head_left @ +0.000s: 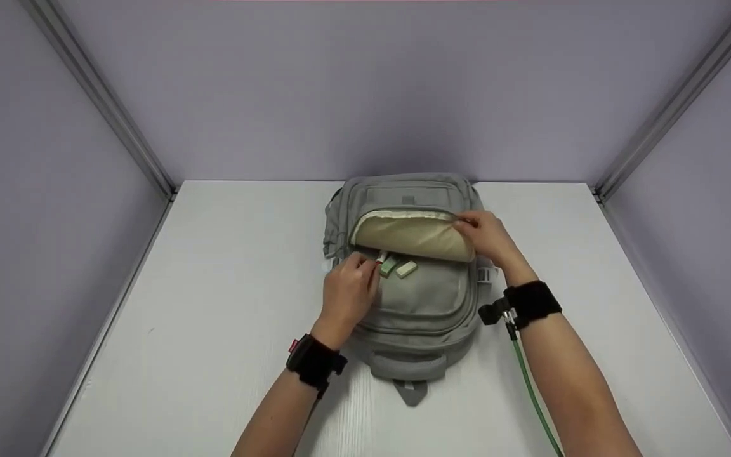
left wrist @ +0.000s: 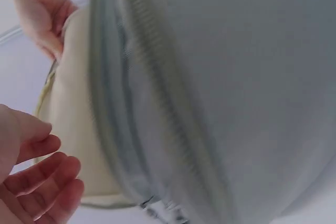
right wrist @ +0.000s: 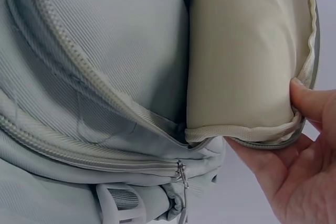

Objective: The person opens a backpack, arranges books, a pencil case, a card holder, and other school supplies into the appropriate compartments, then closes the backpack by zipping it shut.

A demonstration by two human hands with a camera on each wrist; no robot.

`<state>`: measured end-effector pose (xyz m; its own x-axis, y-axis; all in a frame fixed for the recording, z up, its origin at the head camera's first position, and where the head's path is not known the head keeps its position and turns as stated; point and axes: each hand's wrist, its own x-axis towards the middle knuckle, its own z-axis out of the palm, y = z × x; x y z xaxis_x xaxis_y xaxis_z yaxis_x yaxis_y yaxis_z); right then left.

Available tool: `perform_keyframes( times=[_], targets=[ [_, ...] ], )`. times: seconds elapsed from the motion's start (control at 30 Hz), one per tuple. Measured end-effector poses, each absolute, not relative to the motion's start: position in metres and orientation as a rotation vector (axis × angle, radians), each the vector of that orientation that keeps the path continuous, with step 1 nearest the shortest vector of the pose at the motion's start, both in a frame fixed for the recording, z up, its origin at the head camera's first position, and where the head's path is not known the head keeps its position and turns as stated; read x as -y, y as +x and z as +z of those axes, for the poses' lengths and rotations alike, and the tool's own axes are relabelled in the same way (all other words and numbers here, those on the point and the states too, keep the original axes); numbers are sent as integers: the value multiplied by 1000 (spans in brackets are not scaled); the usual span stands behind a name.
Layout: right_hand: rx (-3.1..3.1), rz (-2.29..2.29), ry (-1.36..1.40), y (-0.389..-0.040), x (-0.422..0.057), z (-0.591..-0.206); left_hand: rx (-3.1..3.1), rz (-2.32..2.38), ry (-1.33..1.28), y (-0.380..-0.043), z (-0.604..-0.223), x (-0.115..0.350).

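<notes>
A grey backpack (head_left: 426, 289) lies on the white table with its front pocket unzipped. My right hand (head_left: 486, 236) pinches the edge of the pocket flap (head_left: 413, 233), thumb on the beige lining (right wrist: 241, 56), and holds it folded back. My left hand (head_left: 349, 285) is over the pocket's left side, its fingers loosely bent; in the left wrist view nothing shows between the thumb and fingers. Close by its fingertips lie a small white piece with a red end (head_left: 381, 257) and a small green block (head_left: 389, 265). A cream block (head_left: 407, 269) lies just right of them.
The white table (head_left: 232, 285) is enclosed by grey side walls and a back wall (head_left: 276, 95). The backpack's top handle (head_left: 408, 367) points toward me. From the right wristband (head_left: 532, 303), a green cable (head_left: 533, 387) runs down beside the forearm.
</notes>
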<state>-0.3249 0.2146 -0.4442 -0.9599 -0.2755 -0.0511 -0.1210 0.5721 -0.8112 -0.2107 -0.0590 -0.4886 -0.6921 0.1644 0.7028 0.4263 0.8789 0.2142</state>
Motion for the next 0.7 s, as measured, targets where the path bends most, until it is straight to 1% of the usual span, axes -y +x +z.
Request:
perform_keyframes(
  times=[0.17,0.37,0.5,0.7],
  targets=[
    [-2674,-1310,-381,-318,-216,-439,2208,-533,-404,-212,-473,68],
    [-2664,-1234,-447,-299,-219,-430,2179,-567,-397,-213,-461,73],
    [-2645,-1148,-554,-285,-222,-424,2227,-603,-418,-212,-461,73],
    [-2557,-1022,-703,-269,-227,-422,2381,-649,-527,-210,-466,70]
  ],
)
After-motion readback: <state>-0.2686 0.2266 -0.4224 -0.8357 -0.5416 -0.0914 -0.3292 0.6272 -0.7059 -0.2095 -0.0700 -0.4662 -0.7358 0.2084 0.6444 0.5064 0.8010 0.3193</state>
